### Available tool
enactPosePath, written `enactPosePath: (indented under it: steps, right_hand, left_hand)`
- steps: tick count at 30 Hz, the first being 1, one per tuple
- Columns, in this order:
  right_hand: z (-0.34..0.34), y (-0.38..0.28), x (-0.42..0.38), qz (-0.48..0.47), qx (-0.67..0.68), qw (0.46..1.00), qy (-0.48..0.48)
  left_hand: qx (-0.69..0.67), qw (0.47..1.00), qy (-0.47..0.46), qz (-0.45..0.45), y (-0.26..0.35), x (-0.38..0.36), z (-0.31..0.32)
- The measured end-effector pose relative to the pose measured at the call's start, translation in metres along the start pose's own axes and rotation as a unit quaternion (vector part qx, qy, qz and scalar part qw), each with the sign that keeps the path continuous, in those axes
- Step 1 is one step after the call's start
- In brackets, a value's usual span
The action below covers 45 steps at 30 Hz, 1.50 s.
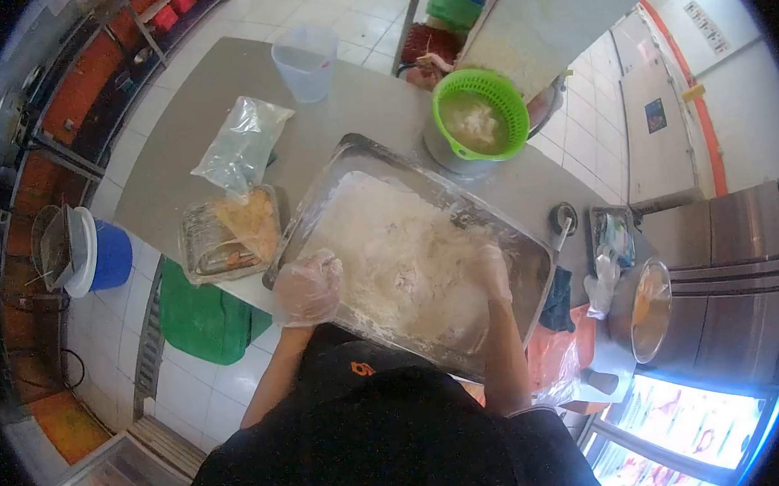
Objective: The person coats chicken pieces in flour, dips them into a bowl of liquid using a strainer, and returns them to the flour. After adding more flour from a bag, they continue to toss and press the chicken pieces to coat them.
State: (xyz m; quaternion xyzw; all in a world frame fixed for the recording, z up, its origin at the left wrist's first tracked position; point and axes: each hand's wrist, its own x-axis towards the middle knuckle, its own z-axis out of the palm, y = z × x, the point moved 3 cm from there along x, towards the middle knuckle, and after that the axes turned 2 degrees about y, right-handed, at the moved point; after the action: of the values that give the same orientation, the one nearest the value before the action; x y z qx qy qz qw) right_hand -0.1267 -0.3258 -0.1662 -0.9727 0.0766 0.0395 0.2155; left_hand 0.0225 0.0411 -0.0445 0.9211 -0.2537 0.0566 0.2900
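Note:
A large metal tray [531,301] of white flour [379,221] lies across the table in front of me. My left hand [309,287], in a clear plastic glove, is at the tray's near left corner; the crinkled glove hides how its fingers are set. Inside the right part of the tray is my right hand [489,270], also gloved, down at the flour. Motion and flour blur its fingers, so I cannot make out whether it holds anything. Loose, lumpy flour is heaped between the two hands.
Beyond the tray stand a green colander [510,99] in a pot and a clear plastic jug [306,64]. To the left are a plastic bag [243,145] and a container with breaded pieces [248,226]. At right are a dark cloth [556,303] and a metal bowl [652,310].

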Motion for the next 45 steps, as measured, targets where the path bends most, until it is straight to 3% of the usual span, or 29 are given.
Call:
enactPosePath:
  steps: [1, 2, 3, 5, 7, 9, 11, 12, 13, 15, 18, 22, 24, 25, 26, 27, 28, 30, 32, 34, 36, 37, 39, 40, 42, 44, 45]
  right_hand:
    - [0.013, 0.009, -0.005, -0.008, -0.125, 0.991, -0.035]
    - [0.03, 0.021, -0.016, 0.039, -0.334, 0.937, -0.1]
    - [0.013, 0.005, -0.027, 0.037, -0.207, 0.977, -0.021]
    - [-0.062, -0.052, -0.029, 0.015, 0.048, 0.99, 0.135]
    - [-0.066, -0.05, -0.025, 0.214, 0.138, 0.967, -0.024]
    - [-0.051, -0.045, -0.025, 0.241, 0.145, 0.959, -0.039]
    - [-0.027, -0.025, -0.017, 0.084, 0.022, 0.993, 0.085]
    - [-0.016, -0.018, -0.013, 0.007, -0.072, 0.985, 0.158]
    - [-0.011, -0.021, 0.002, -0.086, -0.198, 0.949, 0.229]
    - [-0.001, -0.029, 0.009, -0.19, -0.33, 0.886, 0.265]
    - [0.006, -0.034, 0.008, -0.191, -0.385, 0.887, 0.168]
    - [0.025, -0.012, 0.007, -0.084, -0.485, 0.87, 0.005]
    - [0.031, 0.017, 0.004, -0.044, -0.337, 0.94, -0.032]
    - [0.033, 0.056, 0.001, -0.034, -0.155, 0.987, -0.03]
    - [0.027, 0.059, 0.006, 0.003, 0.022, 1.0, -0.011]
    - [0.022, 0.062, 0.011, 0.031, 0.199, 0.979, 0.018]
    - [0.002, 0.03, 0.012, 0.092, 0.361, 0.926, 0.069]
    - [-0.035, -0.014, -0.009, 0.099, 0.386, 0.912, 0.097]
    - [-0.055, -0.033, -0.027, 0.001, 0.117, 0.992, 0.053]
    - [-0.049, -0.032, -0.039, -0.051, -0.148, 0.984, 0.086]
    - [-0.034, -0.023, -0.048, 0.042, 0.086, 0.995, 0.042]
    - [-0.027, -0.018, -0.054, 0.137, 0.431, 0.891, -0.041]
    - [-0.036, -0.019, -0.056, 0.166, 0.583, 0.787, -0.115]
    - [-0.075, -0.042, -0.05, 0.113, 0.433, 0.888, -0.107]
    - [-0.143, -0.084, -0.038, 0.086, 0.367, 0.922, -0.086]
    - [-0.192, -0.109, -0.018, 0.147, 0.555, 0.816, -0.069]
    - [-0.212, -0.111, -0.007, 0.099, 0.487, 0.867, -0.032]
  left_hand:
    - [0.017, 1.0, 0.001, 0.003, -0.001, 0.0, -0.001]
    - [0.03, 0.999, -0.002, 0.012, -0.001, 0.001, 0.0]
    - [0.04, 0.999, -0.006, 0.022, 0.002, 0.001, 0.002]
    - [0.009, 1.0, -0.017, 0.002, 0.005, 0.003, 0.003]
    - [-0.005, 1.0, -0.017, -0.011, 0.005, 0.004, -0.001]
    - [-0.011, 1.0, -0.01, -0.007, 0.008, 0.007, -0.005]
    - [-0.018, 1.0, -0.014, -0.009, 0.005, 0.007, -0.002]
    - [-0.023, 1.0, -0.015, -0.012, 0.004, 0.006, 0.0]
    - [-0.016, 1.0, -0.016, -0.012, 0.005, 0.006, 0.001]
    - [-0.001, 1.0, -0.017, -0.009, 0.006, 0.007, 0.0]
    - [-0.01, 0.999, -0.041, -0.018, 0.006, 0.007, -0.002]
    - [-0.027, 0.999, -0.019, -0.019, 0.003, 0.003, 0.0]
    - [-0.025, 1.0, -0.001, -0.011, 0.005, 0.005, -0.003]
    - [-0.03, 0.999, -0.012, -0.019, 0.006, 0.008, -0.006]
    - [-0.034, 0.999, -0.024, -0.031, 0.009, 0.01, -0.009]
    - [-0.038, 0.998, -0.039, -0.045, 0.009, 0.009, -0.01]
    - [-0.028, 0.998, -0.027, -0.052, 0.007, 0.007, -0.011]
    - [-0.015, 0.999, -0.019, -0.043, 0.008, 0.006, -0.006]
    - [-0.011, 0.999, -0.028, -0.027, 0.009, 0.007, -0.003]
    - [-0.012, 0.999, -0.03, -0.027, 0.006, 0.005, 0.0]
    - [-0.014, 0.999, -0.041, -0.019, 0.001, 0.004, 0.002]
    - [-0.009, 0.999, -0.04, -0.018, 0.001, 0.005, -0.001]
    - [-0.003, 0.999, -0.033, -0.022, 0.006, 0.006, -0.004]
    - [0.004, 0.999, -0.04, -0.026, 0.007, 0.006, -0.004]
    - [0.019, 0.998, -0.056, -0.033, 0.007, 0.006, -0.005]
    - [0.001, 0.999, -0.038, -0.005, 0.0, 0.004, -0.001]
    - [-0.008, 0.999, -0.03, 0.011, -0.001, 0.004, 0.001]
